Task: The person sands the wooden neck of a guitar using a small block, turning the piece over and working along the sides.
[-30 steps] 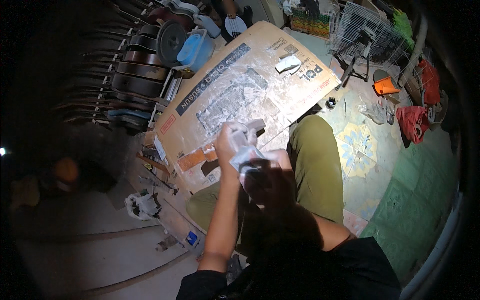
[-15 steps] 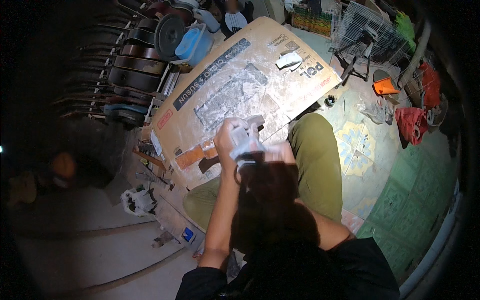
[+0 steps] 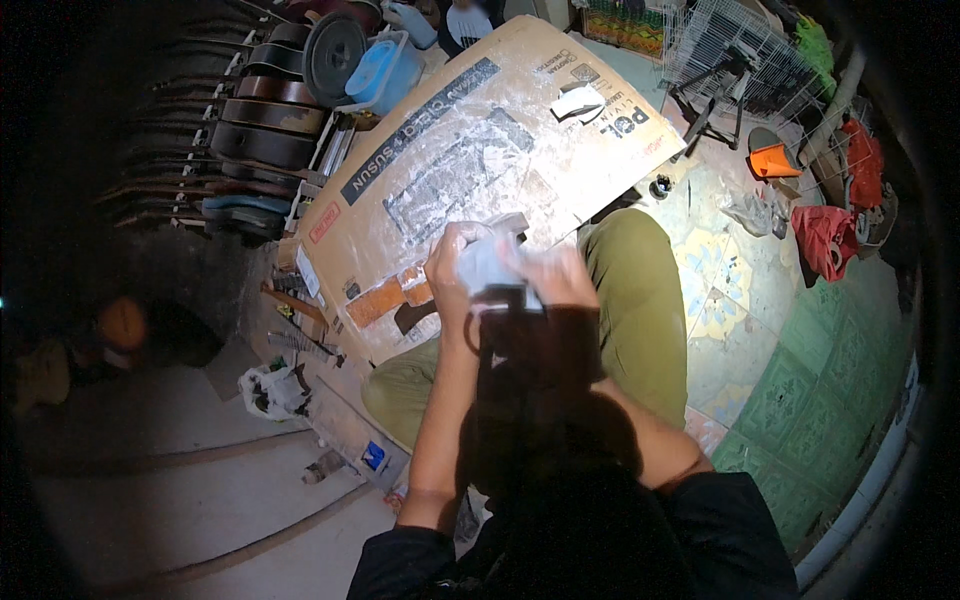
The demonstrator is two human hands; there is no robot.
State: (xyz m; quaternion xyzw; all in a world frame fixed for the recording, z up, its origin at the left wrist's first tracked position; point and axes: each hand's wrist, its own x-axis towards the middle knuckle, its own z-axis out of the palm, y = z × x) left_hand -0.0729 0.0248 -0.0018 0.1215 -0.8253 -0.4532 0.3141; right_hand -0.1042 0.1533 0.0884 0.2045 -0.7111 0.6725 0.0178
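Observation:
My left hand (image 3: 450, 268) is closed around a small dusty grey piece (image 3: 508, 222), whose blunt end sticks out past the fingers. Against that piece lies a pale, sheet-like thing (image 3: 482, 262), bright in the light and too smeared to name its kind. My right hand (image 3: 562, 275) presses in from the right with its fingers bent on the pale sheet, partly blurred. Both hands are held above my lap, over the near edge of a cardboard sheet (image 3: 440, 175) covered in white dust. A dark shadow covers my right wrist and the space between my forearms.
A dark curved piece (image 3: 412, 316) and an orange-brown strip (image 3: 378, 303) are on the cardboard's near left. A folded white paper (image 3: 578, 102) lies at its far right. Several guitars (image 3: 262, 128) hang on the left, beside a blue tub (image 3: 375, 72). A wire cage (image 3: 740, 55) stands far right.
My right hand has shifted slightly up against the piece, and the pale sheet has changed its angle. My left hand keeps its grip. The whole view has tilted a little.

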